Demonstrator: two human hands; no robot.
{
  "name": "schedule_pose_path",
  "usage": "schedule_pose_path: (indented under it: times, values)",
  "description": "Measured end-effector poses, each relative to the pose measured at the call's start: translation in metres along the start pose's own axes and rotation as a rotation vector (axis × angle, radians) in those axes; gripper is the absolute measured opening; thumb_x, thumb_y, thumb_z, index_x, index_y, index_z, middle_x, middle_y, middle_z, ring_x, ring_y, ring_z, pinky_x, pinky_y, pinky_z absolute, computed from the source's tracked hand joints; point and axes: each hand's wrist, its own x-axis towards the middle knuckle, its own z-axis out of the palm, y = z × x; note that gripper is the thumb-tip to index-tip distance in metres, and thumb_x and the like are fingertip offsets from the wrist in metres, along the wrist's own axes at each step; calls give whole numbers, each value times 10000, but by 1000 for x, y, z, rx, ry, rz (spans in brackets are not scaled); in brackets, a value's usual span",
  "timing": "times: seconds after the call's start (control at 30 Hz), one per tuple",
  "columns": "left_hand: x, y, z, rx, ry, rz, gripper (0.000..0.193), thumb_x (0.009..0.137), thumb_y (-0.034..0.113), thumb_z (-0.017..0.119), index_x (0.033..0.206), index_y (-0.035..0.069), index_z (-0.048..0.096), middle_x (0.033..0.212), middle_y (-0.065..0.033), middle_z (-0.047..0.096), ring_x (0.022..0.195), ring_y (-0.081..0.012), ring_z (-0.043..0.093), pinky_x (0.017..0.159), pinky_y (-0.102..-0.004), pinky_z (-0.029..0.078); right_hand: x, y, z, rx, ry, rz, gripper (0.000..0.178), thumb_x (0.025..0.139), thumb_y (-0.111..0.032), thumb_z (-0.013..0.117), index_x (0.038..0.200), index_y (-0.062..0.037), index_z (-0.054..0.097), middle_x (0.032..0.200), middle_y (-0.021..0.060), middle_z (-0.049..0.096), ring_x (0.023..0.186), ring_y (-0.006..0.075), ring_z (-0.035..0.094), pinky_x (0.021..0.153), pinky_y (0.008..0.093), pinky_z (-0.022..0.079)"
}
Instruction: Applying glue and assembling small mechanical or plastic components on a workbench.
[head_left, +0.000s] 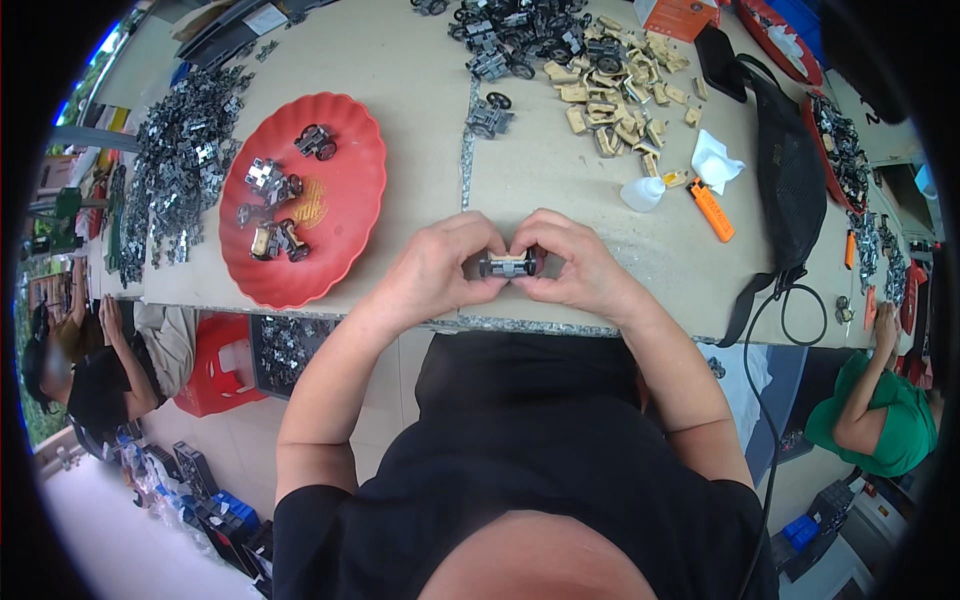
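Hands met as your left hand [440,268] and right hand [573,264] clamped a small wheeled part [508,266] between fingertips, red plate [345,215] leftward.

I wear a black short-sleeved shirt; sleeve hems at 7 and 5 o'clock. Forearms bare, left hand [437,268] and right hand [578,265] ungloved.

Plate [345,215] on bench [420,90], left of hands; metal parts pile [180,160] further left. Lighter [712,210] & bottle [642,193] right; wheel pile [520,35] behind.
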Motion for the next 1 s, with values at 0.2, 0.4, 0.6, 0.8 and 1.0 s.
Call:
schedule_pose_path:
  times: [0.2,0.4,0.6,0.8,1.0]
  values:
    - [-26,14,-41,428,386,59,249,618,36,685,827,22,552,785,-85,563,653,-221,549,584,-304,450,0,-8,8,-4,210,-152,280,691,-30,679,948,-39,567,869,44,521,631,105,531,562,224,449]
    - [-54,-6,-89,800,680,-229,249,671,29,658,904,26,570,942,-102,581,928,-257,531,815,-343,421,-16,-7,-6,-97,440,-342,266,710,1,659,944,-21,534,834,59,537,618,83,511,545,204,423]
    - [23,12,-29,560,413,31,242,719,28,637,953,26,573,989,-97,586,915,-244,560,766,-313,451,-37,-16,-37,-111,912,-342,223,715,30,641,894,-12,514,780,41,500,619,83,465,573,200,384]
    - [127,-13,39,348,265,68,223,724,63,627,938,25,575,995,-105,556,975,-279,528,820,-346,441,-43,1,-68,-374,870,-3,373,702,-52,686,1017,-6,491,962,95,551,875,193,546,750,296,430]
    - [137,-25,44,487,276,147,103,730,79,631,788,8,582,1020,-129,561,984,-290,520,833,-357,428,-41,10,-67,-436,646,143,360,754,-66,639,1065,5,472,1020,132,566,960,258,562,825,348,438]
